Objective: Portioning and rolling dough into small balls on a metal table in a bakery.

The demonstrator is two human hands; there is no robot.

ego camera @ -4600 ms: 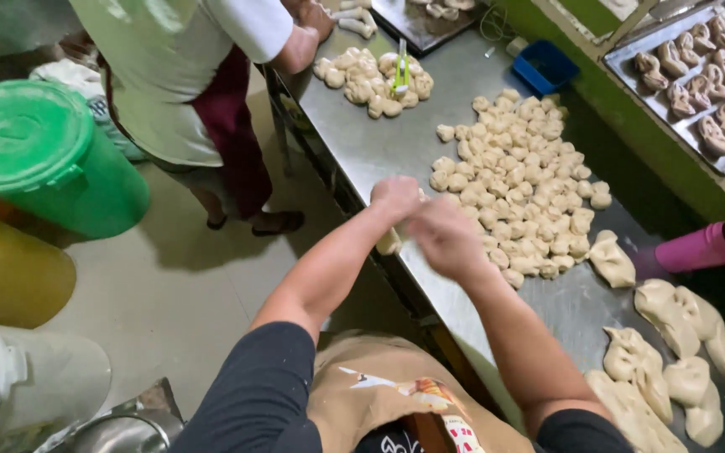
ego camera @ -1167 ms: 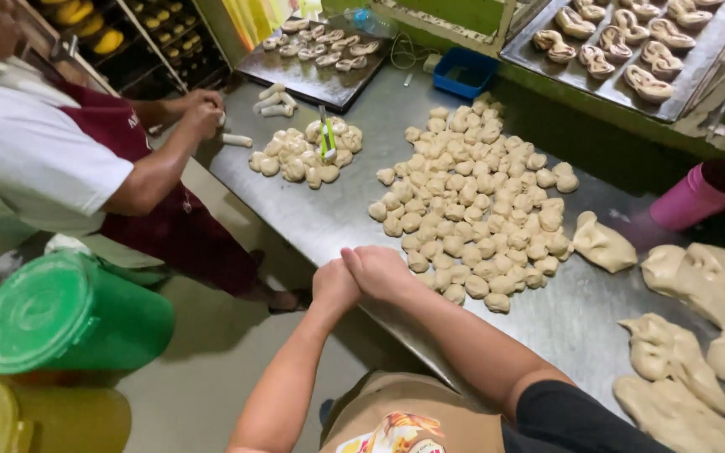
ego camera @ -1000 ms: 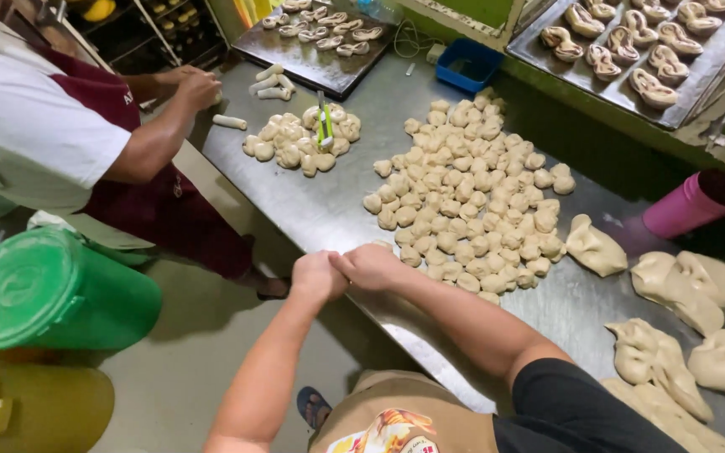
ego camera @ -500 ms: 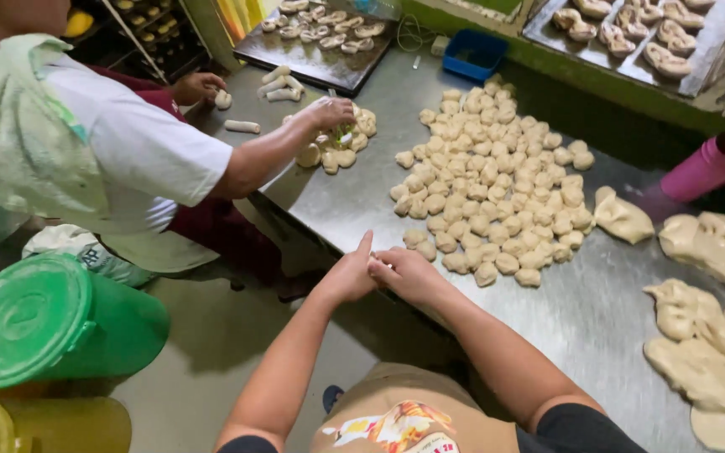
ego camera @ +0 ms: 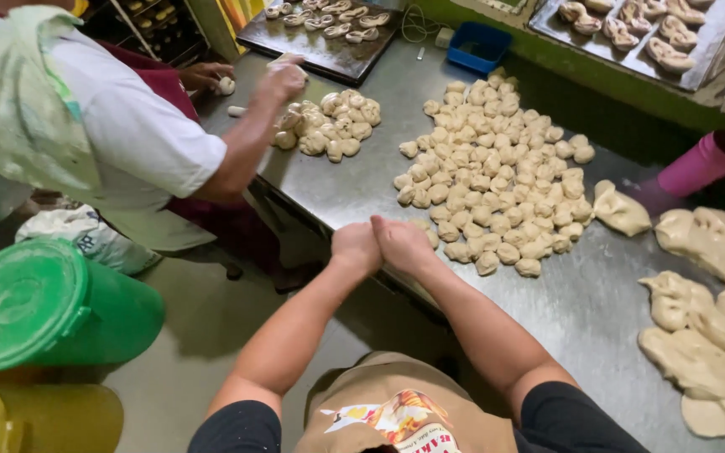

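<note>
Head camera, looking down at a steel worktable (ego camera: 354, 189): the person's left hand (ego camera: 356, 246) and right hand (ego camera: 402, 242) meet at the table's near edge, pressed side by side with fingers curled downward. Whether they close on a piece of dough cannot be told; nothing shows between them. Just beyond the right hand's knuckles lies the near edge of a large heap of small dough pieces (ego camera: 497, 180), spread across the middle of the table. To the right, well apart from the hands, sit bigger slabs of uncut dough (ego camera: 698, 335), with a pink cylinder (ego camera: 698, 165) near the far wall.

Across the table's left end, a co-worker in a white shirt and maroon apron reaches a hand (ego camera: 283, 77) over a smaller pile of dough pieces (ego camera: 333, 124), just beside a dark baking tray (ego camera: 325, 38) of shaped rolls. A blue tub (ego camera: 480, 46) stands behind the heap. On the floor at left is a green lidded bucket (ego camera: 44, 306).
</note>
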